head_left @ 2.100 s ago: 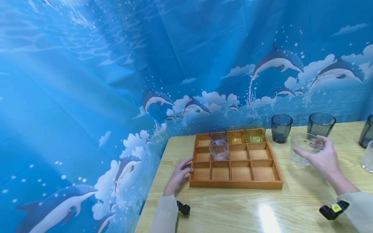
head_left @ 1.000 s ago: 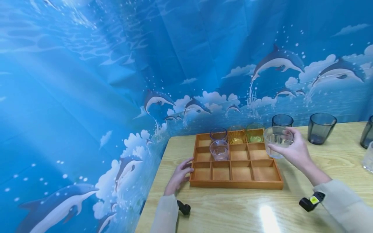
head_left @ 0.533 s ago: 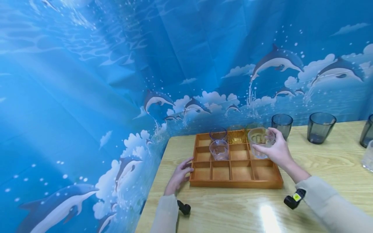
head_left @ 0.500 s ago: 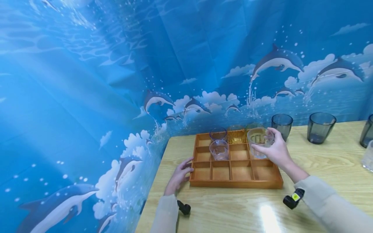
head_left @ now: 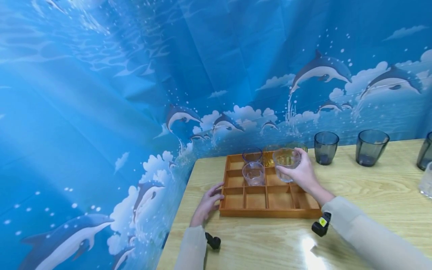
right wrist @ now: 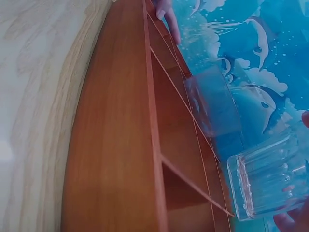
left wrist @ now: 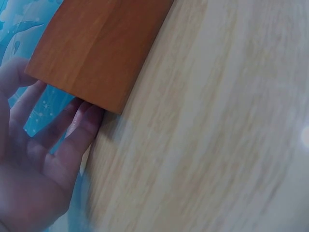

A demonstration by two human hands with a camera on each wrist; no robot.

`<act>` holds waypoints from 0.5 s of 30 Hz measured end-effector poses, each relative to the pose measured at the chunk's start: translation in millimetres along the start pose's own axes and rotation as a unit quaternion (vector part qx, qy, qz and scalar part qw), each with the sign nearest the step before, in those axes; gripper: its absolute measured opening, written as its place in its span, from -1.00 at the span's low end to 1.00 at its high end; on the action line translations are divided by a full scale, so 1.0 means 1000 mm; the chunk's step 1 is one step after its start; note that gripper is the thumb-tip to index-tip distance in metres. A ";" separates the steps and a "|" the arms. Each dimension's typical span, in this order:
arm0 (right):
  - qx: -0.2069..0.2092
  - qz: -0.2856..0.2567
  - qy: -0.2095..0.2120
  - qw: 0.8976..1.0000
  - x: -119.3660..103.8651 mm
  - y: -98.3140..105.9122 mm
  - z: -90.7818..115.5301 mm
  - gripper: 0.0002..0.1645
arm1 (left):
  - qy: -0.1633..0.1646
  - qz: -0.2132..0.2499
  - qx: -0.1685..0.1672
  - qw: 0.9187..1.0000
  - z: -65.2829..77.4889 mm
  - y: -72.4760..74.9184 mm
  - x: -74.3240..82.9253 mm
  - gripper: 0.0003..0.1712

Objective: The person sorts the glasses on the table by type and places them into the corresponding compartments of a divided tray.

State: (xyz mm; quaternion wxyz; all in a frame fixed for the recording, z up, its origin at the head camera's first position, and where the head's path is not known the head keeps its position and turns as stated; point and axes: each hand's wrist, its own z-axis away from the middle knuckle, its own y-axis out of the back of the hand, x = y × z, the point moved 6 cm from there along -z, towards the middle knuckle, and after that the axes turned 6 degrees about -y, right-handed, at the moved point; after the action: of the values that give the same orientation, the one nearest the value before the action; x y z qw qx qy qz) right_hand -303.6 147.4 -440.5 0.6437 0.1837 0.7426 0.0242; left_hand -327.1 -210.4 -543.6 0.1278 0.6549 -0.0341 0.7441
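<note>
My right hand (head_left: 303, 174) grips a clear glass (head_left: 284, 170) by its sides, thumb and fingers on opposite sides. This glass is upright over the middle row of a divided wooden tray (head_left: 270, 213). Along the tray's back row sit a bluish-purple glass (head_left: 252, 154), an amber glass (head_left: 268, 159) and a green glass (head_left: 299, 145), the last two partly hidden by the held glass. Another clear glass (head_left: 254, 176) stands in the middle row, left of the held one. My left hand (head_left: 206, 205) rests its loosely extended fingers against the tray's left side, seen closely in the left wrist view.
To the tray's right, dark grey glasses (head_left: 326, 149) stand in a line near the back edge of the wood-grain table (head_left: 263, 243). A clear glass (head_left: 426, 182) is cut off at the right border. A blue dolphin-print cloth (head_left: 216, 75) hangs behind the table.
The right hand has carried the clear glass leftward from the table beside the tray, past the right column, to over the tray's middle row. The left hand and tray have stayed put.
</note>
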 end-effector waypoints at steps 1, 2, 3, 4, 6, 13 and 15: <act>-0.003 -0.003 0.001 1.000 0.000 -0.003 -0.001 0.17 | -0.001 0.001 0.000 1.000 0.000 0.000 0.000 -0.42; -0.005 -0.005 0.001 1.000 0.000 -0.005 -0.002 0.17 | -0.003 0.002 0.000 1.000 0.000 0.000 0.001 -0.42; -0.007 -0.006 0.000 1.000 0.000 -0.007 -0.003 0.18 | -0.006 0.002 0.000 1.000 0.000 0.000 0.002 -0.41; -0.010 -0.007 -0.002 1.000 0.000 -0.010 -0.004 0.19 | -0.007 0.004 -0.001 1.000 0.001 0.000 0.002 -0.41; -0.016 -0.008 -0.004 1.000 0.001 -0.014 -0.005 0.20 | -0.009 0.002 -0.002 1.000 0.001 0.000 0.002 -0.40; -0.032 0.005 -0.006 0.999 0.005 -0.026 -0.007 0.22 | -0.012 -0.002 -0.006 1.000 0.002 -0.001 0.001 -0.42; -0.035 0.007 -0.004 0.999 0.005 -0.028 -0.007 0.21 | -0.015 -0.002 -0.006 1.000 0.002 0.000 0.002 -0.42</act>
State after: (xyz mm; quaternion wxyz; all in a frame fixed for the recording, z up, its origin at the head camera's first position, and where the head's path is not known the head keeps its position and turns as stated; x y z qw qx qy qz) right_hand -318.3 124.2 -452.0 0.6528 0.1665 0.7370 0.0543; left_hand -325.6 -210.3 -541.9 0.1332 0.6655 -0.0392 0.7333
